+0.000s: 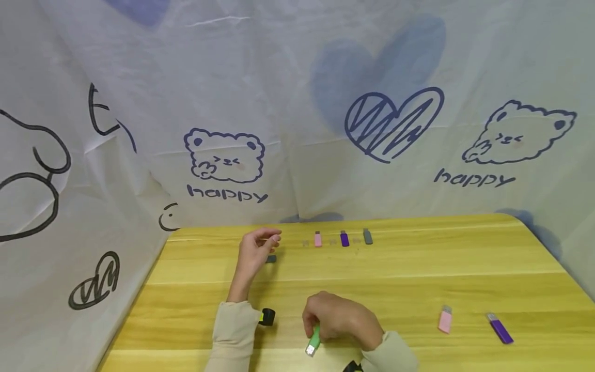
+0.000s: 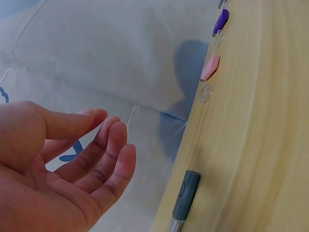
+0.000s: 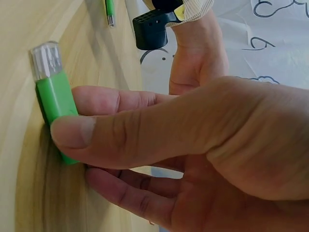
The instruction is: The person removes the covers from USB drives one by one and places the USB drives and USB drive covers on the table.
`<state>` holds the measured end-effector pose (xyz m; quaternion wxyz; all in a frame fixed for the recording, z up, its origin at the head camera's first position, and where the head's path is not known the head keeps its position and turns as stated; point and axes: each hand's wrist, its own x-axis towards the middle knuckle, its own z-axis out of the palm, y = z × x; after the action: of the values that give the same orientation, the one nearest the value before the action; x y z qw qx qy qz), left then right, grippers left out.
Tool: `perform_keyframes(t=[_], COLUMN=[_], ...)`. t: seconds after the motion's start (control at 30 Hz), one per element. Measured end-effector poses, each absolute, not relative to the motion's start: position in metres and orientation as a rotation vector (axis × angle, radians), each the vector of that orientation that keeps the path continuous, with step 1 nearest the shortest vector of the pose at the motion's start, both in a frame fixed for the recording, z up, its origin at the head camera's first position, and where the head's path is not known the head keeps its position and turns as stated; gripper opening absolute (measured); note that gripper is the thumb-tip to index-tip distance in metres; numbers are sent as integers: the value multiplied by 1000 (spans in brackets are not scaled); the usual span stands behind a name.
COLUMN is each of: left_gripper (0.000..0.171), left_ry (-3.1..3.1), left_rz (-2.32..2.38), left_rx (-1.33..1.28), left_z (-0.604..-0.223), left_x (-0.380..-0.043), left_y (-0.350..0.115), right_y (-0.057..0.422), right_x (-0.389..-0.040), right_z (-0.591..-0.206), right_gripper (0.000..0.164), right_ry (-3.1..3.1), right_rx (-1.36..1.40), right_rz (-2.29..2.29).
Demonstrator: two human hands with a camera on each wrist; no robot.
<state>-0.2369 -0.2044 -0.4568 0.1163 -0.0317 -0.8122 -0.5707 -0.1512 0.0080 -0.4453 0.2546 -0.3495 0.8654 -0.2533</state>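
A green USB stick (image 1: 313, 339) with a clear cap is pinched by my right hand (image 1: 341, 318), low over the near middle of the table. In the right wrist view the thumb lies across the stick (image 3: 55, 96) and a finger is behind it. My left hand (image 1: 255, 250) hangs above the table's back left, its fingers loosely bent and holding nothing. Just below it lies a dark grey USB stick (image 2: 187, 193), partly hidden by the hand in the head view.
Along the back edge lie pink (image 1: 318, 239), purple (image 1: 344, 238) and grey (image 1: 368, 236) USB sticks, with small clear pieces (image 1: 332, 242) between. Another pink stick (image 1: 444, 320) and a purple one (image 1: 501, 329) lie at right. A second green stick (image 3: 110, 10) shows in the right wrist view.
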Motion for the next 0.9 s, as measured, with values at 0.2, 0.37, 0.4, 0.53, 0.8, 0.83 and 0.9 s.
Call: perform_keyframes(t=[0.2,0.37,0.4,0.53,0.8,0.83,0.9], left_gripper=[17,16,17,17,17,16,16], left_ry=[-2391,-2402,-2408,-2429,-2406,-2402,-2400], left_rz=[-1670,-1670,-1668,-1671,-1680,-1683,-1686], left_rx=[-95,-112,-114,-108,-189,-194,-195], left_z=[-458,-457,-457,-457,-457,-457,-457], left_x=[-237,-236,-235,-235,-236,-235,-235], left_y=[-203,-201,-201,-200,-197,-196,-195], right_y=[9,14,16,26,45,47,51], right_x=[-150,-153,-154,-161,-176,-177,-181], right_z=[-445,-444,-443,-441,-435,-436,-437], right_gripper=[43,38,36,31,26,26,25], right_ry=[2396,2373,2359,2309,2327,2340,2375], right_rx=[-962,-982,-994,-1029,-975,-971,-961], right_rz=[-681,-767,-797,-926,-1121,-1138,-1164])
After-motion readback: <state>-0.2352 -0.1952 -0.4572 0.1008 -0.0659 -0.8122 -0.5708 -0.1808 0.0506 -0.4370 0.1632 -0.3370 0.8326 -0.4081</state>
